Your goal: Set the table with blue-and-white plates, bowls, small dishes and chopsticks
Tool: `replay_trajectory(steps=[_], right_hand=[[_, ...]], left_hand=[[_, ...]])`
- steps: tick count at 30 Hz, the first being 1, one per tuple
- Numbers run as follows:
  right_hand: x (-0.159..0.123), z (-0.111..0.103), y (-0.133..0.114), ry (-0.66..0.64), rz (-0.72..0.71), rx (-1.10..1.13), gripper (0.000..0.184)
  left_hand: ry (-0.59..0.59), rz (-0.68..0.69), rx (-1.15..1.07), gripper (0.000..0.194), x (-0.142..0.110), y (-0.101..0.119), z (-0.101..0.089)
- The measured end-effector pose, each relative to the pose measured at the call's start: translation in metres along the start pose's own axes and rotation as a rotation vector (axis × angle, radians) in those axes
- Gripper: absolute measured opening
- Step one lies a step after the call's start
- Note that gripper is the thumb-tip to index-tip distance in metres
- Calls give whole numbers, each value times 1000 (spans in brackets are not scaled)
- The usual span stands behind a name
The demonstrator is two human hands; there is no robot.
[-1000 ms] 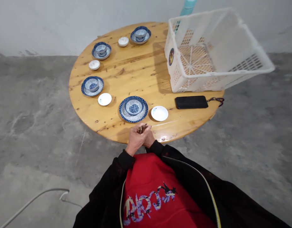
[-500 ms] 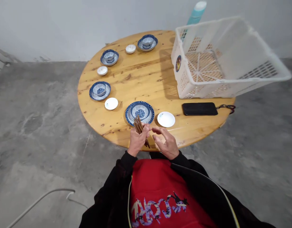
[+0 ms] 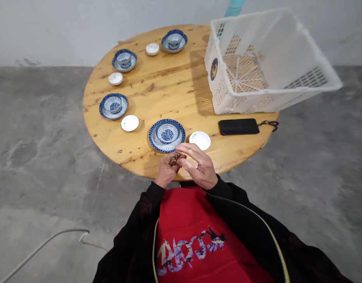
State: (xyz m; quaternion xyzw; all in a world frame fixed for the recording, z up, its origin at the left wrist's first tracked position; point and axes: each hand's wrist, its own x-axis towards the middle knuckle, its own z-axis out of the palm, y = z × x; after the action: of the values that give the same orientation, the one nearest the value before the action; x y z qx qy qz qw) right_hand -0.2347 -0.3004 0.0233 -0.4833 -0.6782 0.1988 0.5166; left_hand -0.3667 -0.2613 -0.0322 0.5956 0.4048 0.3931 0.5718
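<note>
My left hand (image 3: 167,169) is closed around a bundle of brown chopsticks (image 3: 174,158), at the near edge of the table. Their tips point up toward me, and the rest of their length is hidden by the fist. Just to the right, my right hand (image 3: 201,168) has its thumb and fingers apart, curved around the bundle's side; whether it touches the sticks I cannot tell. Beyond both hands sits a blue-patterned plate (image 3: 153,142) with a matching bowl (image 3: 167,133) on it. A small white dish (image 3: 200,140) lies to its right.
More blue-patterned bowls on plates (image 3: 124,60) and small white dishes (image 3: 130,123) stand along the left and far side of the round wooden table (image 3: 169,94). A white plastic crate (image 3: 275,97) occupies the right, with a black phone (image 3: 239,126) before it.
The chopsticks have turned from slanting across my left hand to pointing up toward me. My right hand has come closer to them. The view has shifted slightly.
</note>
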Motion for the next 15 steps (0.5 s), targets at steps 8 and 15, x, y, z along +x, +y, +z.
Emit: replay_trajectory(steps=[8,15], right_hand=[[4,1,7,-8,-1,23,20],[15,1,9,16,-49,12,12]], left_hand=[[-68,-10,-22,25,3,-7,-3],[-3,-75,24,33,8,0,-4]])
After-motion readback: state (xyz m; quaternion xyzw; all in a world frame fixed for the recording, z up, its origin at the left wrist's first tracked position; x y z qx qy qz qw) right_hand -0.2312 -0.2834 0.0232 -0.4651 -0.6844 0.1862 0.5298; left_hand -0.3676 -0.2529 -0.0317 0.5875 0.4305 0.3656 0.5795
